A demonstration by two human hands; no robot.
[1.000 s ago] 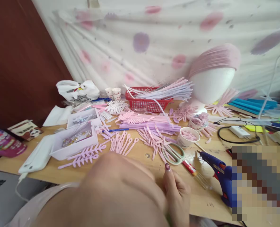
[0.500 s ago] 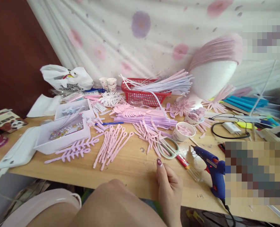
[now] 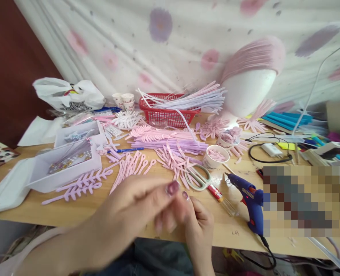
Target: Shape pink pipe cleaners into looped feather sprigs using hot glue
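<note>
My left hand point(image 3: 129, 211) and my right hand point(image 3: 197, 222) meet over the front edge of the wooden table point(image 3: 107, 203). The left thumb, with a dark painted nail, points toward the right hand's raised thumb. The left fingers below it are smeared by motion. My right hand's fingers are curled in; I see nothing between them. Closest beyond the hands lie green-handled scissors point(image 3: 199, 178), a red-capped lighter point(image 3: 217, 191) and pink looped pipe-cleaner pieces point(image 3: 131, 168).
A blue glue gun point(image 3: 249, 195) lies right of the hands, its cord over the edge. White trays of beads point(image 3: 69, 170), lilac leaf shapes point(image 3: 78, 186), a paper cup point(image 3: 215, 156), a red basket point(image 3: 167, 115) and a foam head point(image 3: 249, 94) fill the table.
My left arm has dropped from blocking the view, and its hand has come in to meet my right hand. The view has shifted, so the table's things sit further left.
</note>
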